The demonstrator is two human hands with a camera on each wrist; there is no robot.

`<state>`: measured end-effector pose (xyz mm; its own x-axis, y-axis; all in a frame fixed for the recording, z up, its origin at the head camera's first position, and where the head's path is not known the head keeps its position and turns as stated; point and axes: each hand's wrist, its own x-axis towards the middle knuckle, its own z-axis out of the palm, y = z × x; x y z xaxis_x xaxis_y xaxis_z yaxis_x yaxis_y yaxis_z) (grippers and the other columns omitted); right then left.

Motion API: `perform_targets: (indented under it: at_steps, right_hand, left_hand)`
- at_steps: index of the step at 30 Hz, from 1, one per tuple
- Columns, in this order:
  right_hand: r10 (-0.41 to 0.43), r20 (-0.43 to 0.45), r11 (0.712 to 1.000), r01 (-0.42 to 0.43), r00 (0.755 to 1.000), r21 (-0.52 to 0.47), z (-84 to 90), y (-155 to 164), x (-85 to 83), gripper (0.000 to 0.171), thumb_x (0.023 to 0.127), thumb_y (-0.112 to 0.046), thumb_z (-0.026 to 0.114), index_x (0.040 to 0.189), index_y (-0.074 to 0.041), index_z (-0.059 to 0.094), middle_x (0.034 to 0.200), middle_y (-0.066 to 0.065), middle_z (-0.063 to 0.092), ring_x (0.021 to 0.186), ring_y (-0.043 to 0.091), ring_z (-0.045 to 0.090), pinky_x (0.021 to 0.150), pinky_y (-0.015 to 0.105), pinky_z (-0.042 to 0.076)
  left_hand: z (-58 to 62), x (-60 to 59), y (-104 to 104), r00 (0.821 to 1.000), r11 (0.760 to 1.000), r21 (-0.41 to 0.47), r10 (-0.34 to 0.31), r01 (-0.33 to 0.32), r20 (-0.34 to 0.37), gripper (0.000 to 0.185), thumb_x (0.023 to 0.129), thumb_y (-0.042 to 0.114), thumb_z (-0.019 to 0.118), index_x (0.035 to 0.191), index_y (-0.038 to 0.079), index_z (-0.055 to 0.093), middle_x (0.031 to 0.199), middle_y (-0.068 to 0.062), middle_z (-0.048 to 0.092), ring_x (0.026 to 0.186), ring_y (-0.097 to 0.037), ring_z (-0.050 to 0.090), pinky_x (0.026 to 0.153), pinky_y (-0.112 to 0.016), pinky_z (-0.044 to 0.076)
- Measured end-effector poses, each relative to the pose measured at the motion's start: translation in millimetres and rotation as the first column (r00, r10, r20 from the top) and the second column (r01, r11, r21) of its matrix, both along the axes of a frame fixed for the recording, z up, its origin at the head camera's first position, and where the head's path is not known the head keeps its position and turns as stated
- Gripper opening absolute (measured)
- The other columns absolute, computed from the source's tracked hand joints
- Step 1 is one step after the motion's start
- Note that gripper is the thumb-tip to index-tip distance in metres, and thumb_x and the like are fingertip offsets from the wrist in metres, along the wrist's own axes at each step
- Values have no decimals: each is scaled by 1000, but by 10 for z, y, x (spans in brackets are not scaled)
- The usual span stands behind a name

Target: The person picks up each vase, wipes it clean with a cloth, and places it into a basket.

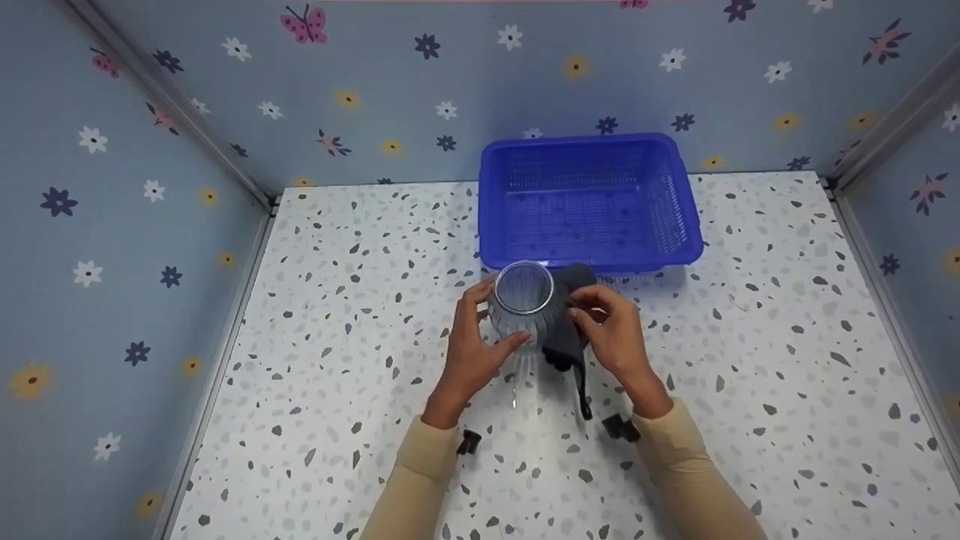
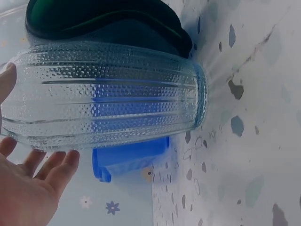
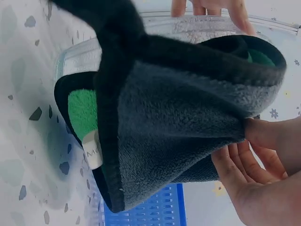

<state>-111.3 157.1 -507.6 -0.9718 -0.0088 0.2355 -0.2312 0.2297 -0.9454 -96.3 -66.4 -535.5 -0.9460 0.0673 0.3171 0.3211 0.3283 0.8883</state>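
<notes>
Both your hands work at the jar, just near of the basket.
Your left hand (image 1: 475, 346) curls round the ribbed clear glass jar (image 1: 519, 306), upright on the speckled white table (image 1: 337, 315); your right hand (image 1: 615, 335) pinches the dark grey fleece cloth (image 1: 566, 330) against its right side, near the blue plastic basket (image 1: 589, 201).

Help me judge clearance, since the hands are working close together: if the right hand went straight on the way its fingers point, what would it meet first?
The right hand points left, pinching the dark grey fleece cloth. It would likely press that cloth against the clear ribbed glass jar, which the left hand holds on the far side.
</notes>
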Motion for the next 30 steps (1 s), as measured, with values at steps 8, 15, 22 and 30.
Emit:
perform_targets:
  at_steps: [8,15,22,30]
  right_hand:
    - [4,-110,1000,-7,994,-23,117,-61,125,12,92,12,74,104,9,72,99,20,73,92,10,71,83,21,58]
    - [8,-134,999,-2,991,48,148,-82,139,15,93,6,77,108,3,76,106,14,72,100,27,72,89,29,60]
    - [7,-159,996,7,987,85,219,-115,140,18,91,6,79,108,4,78,107,15,72,100,29,74,88,26,60]
    - [-29,-206,973,75,978,219,268,-139,92,12,91,4,79,103,1,78,102,12,74,92,26,74,80,33,61]
  left_hand:
    - [-48,13,126,985,985,-94,132,-143,-114,89,83,33,93,153,6,44,146,-13,49,130,-30,49,102,-50,51]
    - [-17,-30,31,997,1000,-24,-3,1,-80,71,87,25,88,143,5,49,160,-18,38,150,-31,36,116,-55,41]
    - [9,-31,31,999,995,85,-48,50,-15,75,89,21,88,146,2,44,164,-14,43,151,-30,42,118,-53,42]
    - [-9,-27,112,996,999,46,5,-1,-87,88,87,24,91,158,6,41,160,-12,46,147,-27,47,115,-49,46]
